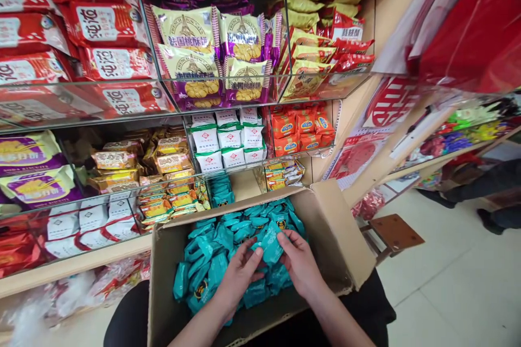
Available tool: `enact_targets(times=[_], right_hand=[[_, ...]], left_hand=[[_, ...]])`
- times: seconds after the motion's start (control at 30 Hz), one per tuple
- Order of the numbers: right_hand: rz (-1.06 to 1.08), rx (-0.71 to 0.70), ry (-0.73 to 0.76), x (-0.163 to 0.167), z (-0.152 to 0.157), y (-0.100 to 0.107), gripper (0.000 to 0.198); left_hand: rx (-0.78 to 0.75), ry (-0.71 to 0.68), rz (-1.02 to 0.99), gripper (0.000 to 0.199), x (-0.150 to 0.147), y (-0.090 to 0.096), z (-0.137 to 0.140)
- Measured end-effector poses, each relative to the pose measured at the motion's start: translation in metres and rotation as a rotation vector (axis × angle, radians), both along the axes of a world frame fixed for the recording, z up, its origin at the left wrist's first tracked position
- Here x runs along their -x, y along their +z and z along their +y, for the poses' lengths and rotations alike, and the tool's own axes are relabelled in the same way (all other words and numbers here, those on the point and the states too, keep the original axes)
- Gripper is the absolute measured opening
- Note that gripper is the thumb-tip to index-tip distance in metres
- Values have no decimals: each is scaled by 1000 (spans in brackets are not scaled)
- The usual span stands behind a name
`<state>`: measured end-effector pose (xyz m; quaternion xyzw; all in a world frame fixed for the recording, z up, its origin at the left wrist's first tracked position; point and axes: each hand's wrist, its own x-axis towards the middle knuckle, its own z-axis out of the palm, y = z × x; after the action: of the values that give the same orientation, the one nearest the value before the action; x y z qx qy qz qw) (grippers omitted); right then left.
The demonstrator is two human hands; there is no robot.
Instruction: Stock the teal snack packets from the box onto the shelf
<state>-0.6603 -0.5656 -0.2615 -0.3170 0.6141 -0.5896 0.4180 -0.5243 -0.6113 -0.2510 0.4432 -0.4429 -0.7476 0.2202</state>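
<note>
An open cardboard box (342, 227) rests on my lap, with many small teal snack packets (217, 236) heaped inside. Above the heap, a single teal packet (269, 244) is pinched at both sides. My left hand (244, 265) has its thumb and fingers closed on the packet's left edge. On the right edge, my right hand (296, 255) grips it between thumb and fingers. Just beyond the box, a stack of similar teal packets (221, 190) fills the left part of a shelf compartment; bare shelf board shows to its right.
Glass-fronted shelves (228, 103) full of packaged biscuits rise ahead. White-and-green packets (233, 138) and red packets (303, 127) sit above the teal stack. A small wooden stool (393, 233) stands on the tiled floor at right. Another person's legs (480, 190) show at far right.
</note>
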Motion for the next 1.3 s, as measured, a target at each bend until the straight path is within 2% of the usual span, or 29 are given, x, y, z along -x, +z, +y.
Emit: enact_targets(times=[0.07,0.17,0.27,0.33,0.43,0.5,0.53,0.6,0.67,0.73,0.8,0.87,0.93,1.0,1.1,1.13,1.2,1.23,1.3], right_hand=[[-305,98,-81,-13,3,0,22],[-443,155,-151,-23,7,-10,22],[-573,142,-140,-28,11,-21,22],[-500,130,-131,-30,14,-23,20],[-101,158,-30,-32,19,-15,12],[172,237,113,-33,24,-7,8],[257,273,159,-34,25,-5,6],[270,291,137,-37,26,-3,9],[112,209,33,-41,24,-4,23],[-82,83,1,-43,18,-6,35],[-205,-4,42,-44,14,-6,34],[-249,-9,40,-45,12,-6,26],[-212,27,11,-45,13,-6,19],[-129,33,44,-43,16,-6,18],[30,3,223,-33,19,1,33],[91,-10,303,-28,18,6,38],[223,-13,443,-16,13,21,32],[283,1,478,-9,9,31,26],[384,56,444,6,-4,53,18]], left_hand=[[3,12,67,37,2,0,3],[51,41,87,29,-4,-4,4],[-35,54,58,31,-13,-8,5],[-194,88,37,35,-17,-8,5],[-470,74,158,51,-20,0,4],[-482,89,261,49,-21,8,2],[-429,117,293,46,-21,12,1],[-295,183,305,46,-21,19,-1],[-199,199,318,51,-21,22,-1],[-140,206,308,53,-20,23,-1],[-86,210,258,55,-18,20,1],[-29,213,201,59,-18,16,1],[27,186,119,61,-18,10,2],[108,100,44,61,-22,5,2],[331,-74,-69,58,-29,7,-1],[423,-129,-119,57,-32,12,-3],[625,-249,-230,52,-37,29,-11],[740,-299,-276,49,-40,40,-18],[995,-327,-370,40,-49,63,-38]])
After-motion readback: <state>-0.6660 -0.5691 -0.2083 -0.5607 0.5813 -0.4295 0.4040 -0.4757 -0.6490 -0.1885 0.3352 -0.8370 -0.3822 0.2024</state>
